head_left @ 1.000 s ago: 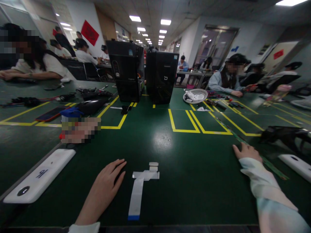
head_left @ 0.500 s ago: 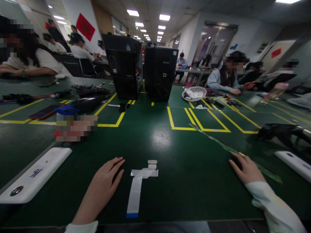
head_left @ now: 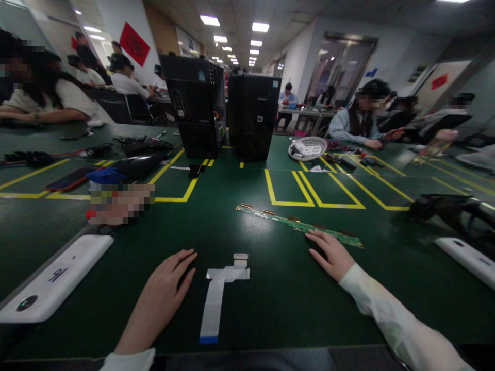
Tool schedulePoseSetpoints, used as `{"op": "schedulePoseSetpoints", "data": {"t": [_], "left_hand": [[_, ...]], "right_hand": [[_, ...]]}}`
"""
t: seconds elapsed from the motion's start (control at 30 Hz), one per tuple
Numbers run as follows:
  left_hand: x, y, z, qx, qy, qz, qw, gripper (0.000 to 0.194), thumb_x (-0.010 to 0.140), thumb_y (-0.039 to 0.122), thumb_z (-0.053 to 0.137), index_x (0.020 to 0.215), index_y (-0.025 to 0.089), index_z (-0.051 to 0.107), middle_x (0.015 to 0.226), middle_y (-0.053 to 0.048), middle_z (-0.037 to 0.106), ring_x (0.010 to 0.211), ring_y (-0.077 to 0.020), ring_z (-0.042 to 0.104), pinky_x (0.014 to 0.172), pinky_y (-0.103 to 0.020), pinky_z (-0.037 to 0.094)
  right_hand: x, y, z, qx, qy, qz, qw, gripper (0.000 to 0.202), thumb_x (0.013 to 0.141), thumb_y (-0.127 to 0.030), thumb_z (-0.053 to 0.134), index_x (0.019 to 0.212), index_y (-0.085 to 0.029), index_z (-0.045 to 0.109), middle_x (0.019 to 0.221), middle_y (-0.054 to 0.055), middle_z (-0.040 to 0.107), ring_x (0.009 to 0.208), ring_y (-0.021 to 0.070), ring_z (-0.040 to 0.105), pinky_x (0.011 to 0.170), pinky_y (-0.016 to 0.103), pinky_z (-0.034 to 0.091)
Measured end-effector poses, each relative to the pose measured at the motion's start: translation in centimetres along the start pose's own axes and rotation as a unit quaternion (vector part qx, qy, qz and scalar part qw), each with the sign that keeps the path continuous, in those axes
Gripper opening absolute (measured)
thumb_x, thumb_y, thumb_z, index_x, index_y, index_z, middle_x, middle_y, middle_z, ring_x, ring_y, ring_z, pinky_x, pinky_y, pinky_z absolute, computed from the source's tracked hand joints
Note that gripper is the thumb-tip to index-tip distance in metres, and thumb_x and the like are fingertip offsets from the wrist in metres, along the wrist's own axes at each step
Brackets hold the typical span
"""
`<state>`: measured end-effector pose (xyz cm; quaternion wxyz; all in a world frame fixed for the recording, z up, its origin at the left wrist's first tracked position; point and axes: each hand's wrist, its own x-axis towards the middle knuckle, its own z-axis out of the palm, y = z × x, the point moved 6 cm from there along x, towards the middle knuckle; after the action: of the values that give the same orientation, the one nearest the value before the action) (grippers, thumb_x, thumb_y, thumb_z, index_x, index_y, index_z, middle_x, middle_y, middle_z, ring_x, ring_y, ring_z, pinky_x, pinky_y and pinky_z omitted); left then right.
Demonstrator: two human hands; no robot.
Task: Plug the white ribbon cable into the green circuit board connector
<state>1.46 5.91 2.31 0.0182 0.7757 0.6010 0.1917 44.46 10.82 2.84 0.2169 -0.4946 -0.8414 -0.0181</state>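
My left hand point(head_left: 164, 291) rests palm down on the green table, fingers apart, holding nothing. Just right of it lies a white flat ribbon cable point(head_left: 212, 304) with a crossing strip, a blue end toward me and a connector point(head_left: 241, 260) at its far end. My right hand point(head_left: 330, 253) lies at the near edge of a long, thin green circuit board point(head_left: 282, 220), its fingertips touching or very close to the board. The fingers of that hand are slightly spread, not wrapped round the board. The board lies slanted on the table, its left end farther from me.
White devices point(head_left: 58, 278) point(head_left: 469, 263) lie at both sides. Two black computer towers point(head_left: 193, 108) point(head_left: 253, 116) stand at the back, with a white basket point(head_left: 307, 149) right of them. Cables, a blue item point(head_left: 106, 176) and a phone-like slab point(head_left: 71, 178) lie left. Other people sit around.
My right hand has moved left, and the green circuit board has shifted left with it and turned to a flatter slant. My left hand and the ribbon cable have stayed put.
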Motion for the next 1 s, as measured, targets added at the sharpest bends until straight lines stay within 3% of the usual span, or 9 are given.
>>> {"op": "schedulePoseSetpoints", "data": {"t": [0.27, 0.53, 0.67, 0.83, 1.0], "left_hand": [[0.1, 0.3, -0.3, -0.005, 0.009, -0.002, 1.000, 0.045, 0.093, 0.045, 0.042, 0.127, 0.022, 0.060, 0.133, -0.010, 0.060, 0.122, -0.0275, 0.056, 0.104, -0.049, 0.045], [0.0, 0.2, 0.0, 0.004, 0.005, 0.003, 1.000, 0.047, 0.093, 0.044, 0.042, 0.129, 0.020, 0.059, 0.134, -0.011, 0.058, 0.123, -0.0282, 0.055, 0.104, -0.049, 0.045], [0.0, 0.3, -0.3, -0.001, 0.017, 0.012, 1.000, 0.046, 0.093, 0.045, 0.041, 0.127, 0.020, 0.060, 0.132, -0.011, 0.060, 0.122, -0.0278, 0.056, 0.104, -0.049, 0.045], [0.0, 0.4, -0.3, -0.002, 0.009, 0.003, 1.000, 0.045, 0.093, 0.044, 0.042, 0.128, 0.021, 0.060, 0.133, -0.009, 0.059, 0.123, -0.0274, 0.055, 0.104, -0.048, 0.044], [0.0, 0.4, -0.3, -0.004, 0.009, 0.000, 1.000, 0.046, 0.093, 0.044, 0.042, 0.128, 0.021, 0.060, 0.134, -0.009, 0.059, 0.123, -0.0275, 0.055, 0.105, -0.048, 0.044]], "right_hand": [[5.6, -8.4, 3.8, 0.043, -0.022, -0.086, 0.995, 0.041, 0.094, -0.034, 0.044, 0.130, -0.017, 0.054, 0.128, 0.016, 0.056, 0.122, 0.0290, 0.049, 0.101, 0.052, 0.043], [7.6, -13.9, 5.8, 0.080, -0.055, -0.126, 0.987, 0.044, 0.095, -0.037, 0.044, 0.132, -0.017, 0.053, 0.138, 0.013, 0.052, 0.127, 0.0269, 0.045, 0.104, 0.049, 0.041], [7.7, -14.9, 5.7, 0.091, -0.083, -0.140, 0.982, 0.047, 0.093, -0.040, 0.047, 0.134, -0.016, 0.052, 0.142, 0.013, 0.049, 0.131, 0.0265, 0.041, 0.106, 0.048, 0.039], [7.5, -14.6, 5.2, 0.105, -0.124, -0.186, 0.969, 0.053, 0.094, -0.043, 0.047, 0.139, -0.014, 0.047, 0.149, 0.013, 0.040, 0.138, 0.0258, 0.034, 0.111, 0.048, 0.034], [7.0, -12.0, 4.2, 0.090, -0.053, -0.190, 0.976, 0.044, 0.096, -0.037, 0.041, 0.133, -0.015, 0.052, 0.148, 0.015, 0.041, 0.139, 0.0263, 0.033, 0.111, 0.049, 0.035]]}}
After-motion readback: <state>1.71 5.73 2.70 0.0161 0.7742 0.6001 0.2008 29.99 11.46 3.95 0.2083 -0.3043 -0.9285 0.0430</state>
